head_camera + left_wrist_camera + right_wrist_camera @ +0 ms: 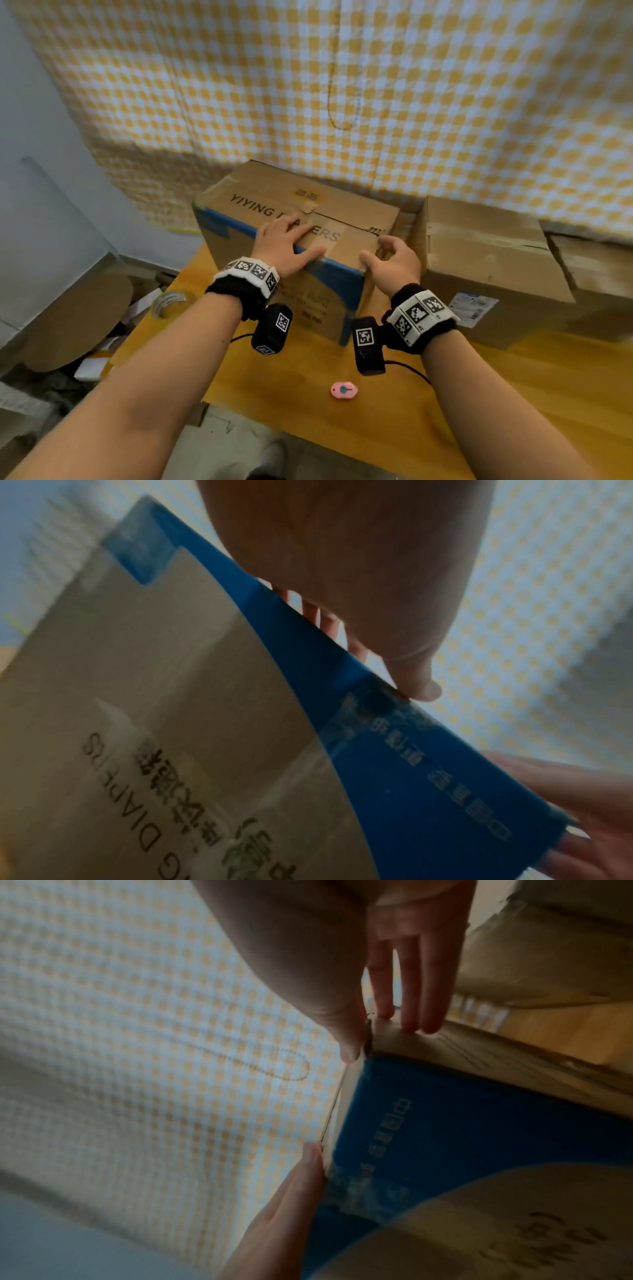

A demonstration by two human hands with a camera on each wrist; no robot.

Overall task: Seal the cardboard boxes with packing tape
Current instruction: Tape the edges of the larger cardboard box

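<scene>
Two hands (286,245) on one box (274,205)

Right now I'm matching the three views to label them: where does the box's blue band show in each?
Head: blue band along the printed box's near top edge, below both hands.
Left wrist: wide diagonal stripe, centre to lower right.
Right wrist: dark blue panel, right of centre.
Shared landmark: the yellow checked cloth behind.
</scene>
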